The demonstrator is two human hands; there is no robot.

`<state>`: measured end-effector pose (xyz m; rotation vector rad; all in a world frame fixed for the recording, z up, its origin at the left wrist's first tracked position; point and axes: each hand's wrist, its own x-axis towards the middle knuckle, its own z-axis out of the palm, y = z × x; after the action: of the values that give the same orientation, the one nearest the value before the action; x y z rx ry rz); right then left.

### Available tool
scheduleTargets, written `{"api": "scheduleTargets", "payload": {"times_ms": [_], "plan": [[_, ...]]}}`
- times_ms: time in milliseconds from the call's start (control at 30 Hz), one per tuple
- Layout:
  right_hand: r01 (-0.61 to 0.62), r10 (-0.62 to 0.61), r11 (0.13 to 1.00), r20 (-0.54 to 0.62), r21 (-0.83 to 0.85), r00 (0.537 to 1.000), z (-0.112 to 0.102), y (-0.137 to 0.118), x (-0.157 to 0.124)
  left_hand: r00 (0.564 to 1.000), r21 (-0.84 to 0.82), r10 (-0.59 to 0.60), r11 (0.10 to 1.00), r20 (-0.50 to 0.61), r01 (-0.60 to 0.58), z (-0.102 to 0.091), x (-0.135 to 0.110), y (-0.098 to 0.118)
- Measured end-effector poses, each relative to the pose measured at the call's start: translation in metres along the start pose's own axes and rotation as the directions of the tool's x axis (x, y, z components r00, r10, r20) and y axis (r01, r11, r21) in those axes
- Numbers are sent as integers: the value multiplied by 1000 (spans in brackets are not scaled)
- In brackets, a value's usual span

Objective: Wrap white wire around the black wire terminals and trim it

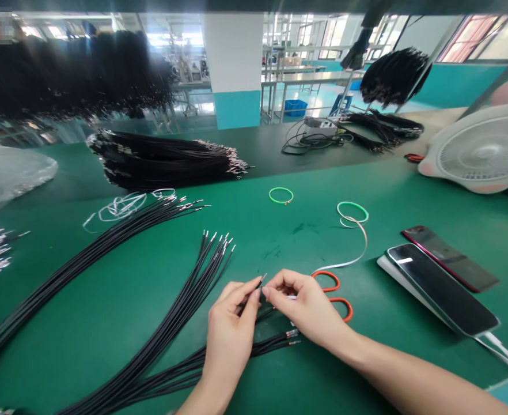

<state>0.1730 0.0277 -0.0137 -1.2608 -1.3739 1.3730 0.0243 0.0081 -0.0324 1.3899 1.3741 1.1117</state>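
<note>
While our left hand (232,325) pinches a black cable (260,283), our right hand (266,288), fingertips together, sits beside its tip. We cannot tell what they hold

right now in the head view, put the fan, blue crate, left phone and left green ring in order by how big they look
1. Fan, though the right edge cuts it off
2. Left phone
Unranked: left green ring and blue crate look alike; the crate is much farther away
</note>
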Motion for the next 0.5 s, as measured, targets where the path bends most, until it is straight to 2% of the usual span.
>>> {"api": "scheduleTargets", "payload": {"times_ms": [200, 500], "plan": [[-27, 27, 1000, -2, 9, 1000, 1, 2, 2, 1000, 33, -12, 999, -8, 13, 1, -1, 3], [-48, 48, 997, 3, 65, 999, 1, 0, 3, 996, -25, -78, 997, -36, 77, 3, -3, -4]]}}
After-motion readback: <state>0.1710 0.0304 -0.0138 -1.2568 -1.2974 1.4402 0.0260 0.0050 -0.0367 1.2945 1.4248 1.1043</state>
